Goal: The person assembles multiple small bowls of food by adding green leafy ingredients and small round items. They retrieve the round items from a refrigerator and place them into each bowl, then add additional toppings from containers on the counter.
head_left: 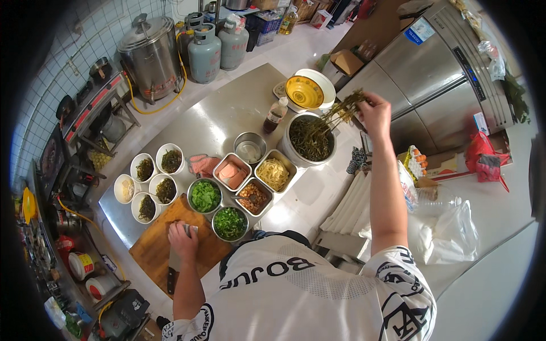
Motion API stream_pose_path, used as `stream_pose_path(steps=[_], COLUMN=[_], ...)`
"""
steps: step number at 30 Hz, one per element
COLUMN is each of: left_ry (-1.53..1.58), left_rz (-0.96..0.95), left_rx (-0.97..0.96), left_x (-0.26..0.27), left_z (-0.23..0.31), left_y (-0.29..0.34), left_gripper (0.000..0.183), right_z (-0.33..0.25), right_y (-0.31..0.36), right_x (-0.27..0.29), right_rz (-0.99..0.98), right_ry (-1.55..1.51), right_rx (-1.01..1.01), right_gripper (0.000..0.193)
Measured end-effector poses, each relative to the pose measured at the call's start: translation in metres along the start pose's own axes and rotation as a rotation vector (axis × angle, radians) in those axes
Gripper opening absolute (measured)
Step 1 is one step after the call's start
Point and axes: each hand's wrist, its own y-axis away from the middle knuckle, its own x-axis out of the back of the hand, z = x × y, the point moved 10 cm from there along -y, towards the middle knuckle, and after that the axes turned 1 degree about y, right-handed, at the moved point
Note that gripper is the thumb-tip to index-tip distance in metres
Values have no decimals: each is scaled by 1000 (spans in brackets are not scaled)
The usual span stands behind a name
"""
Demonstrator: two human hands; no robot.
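My right hand (375, 116), raised at the right, pinches a bunch of long dark-green seaweed strands (347, 108). The strands trail down to a round metal pot (294, 154) heaped with more seaweed (310, 138). My left hand (183, 241) is down on the wooden cutting board (149, 250) with its fingers curled. A small silvery piece (192, 229) shows at its fingertips; whether it belongs to the knife cannot be told. The knife (170, 278) lies partly under this hand, its dark handle toward me. White bowls (140, 190) stand beyond the board, most holding dark seaweed.
Containers of chopped greens (205, 196), shredded yellow food (273, 173), brown bits (253, 197) and pink slices (232, 173) crowd the steel table (213, 113). A sauce bottle (275, 115) and yellow bowl (304, 92) stand farther back. Gas cylinders (205, 54) and a fridge (421, 74) stand around.
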Motion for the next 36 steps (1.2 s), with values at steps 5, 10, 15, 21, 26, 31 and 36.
stream_pose_path(steps=[5, 10, 15, 21, 26, 31, 36], left_ry=[6, 31, 59, 60, 26, 20, 30], left_rz=[6, 28, 43, 51, 55, 46, 39], left_rx=[0, -5, -8, -9, -1, -7, -8], left_x=[4, 8, 9, 11, 10, 7, 6], left_z=[0, 0, -1, 2, 3, 2, 2], left_y=[2, 3, 3, 3, 4, 4, 3], left_gripper=[37, 37, 36, 36, 36, 37, 37], right_z=[-75, -123, -179, -253, -298, -344, -366], right_y=[-21, -40, -65, -83, -100, -91, -79], right_x=[36, 68, 108, 157, 196, 203, 190], right_rz=[38, 124, 230, 325, 408, 430, 354], right_ry=[-216, -309, -359, -355, -421, -408, -333], right_rx=[97, 140, 251, 426, 480, 517, 570], right_gripper=[21, 18, 18, 23, 24, 17, 7])
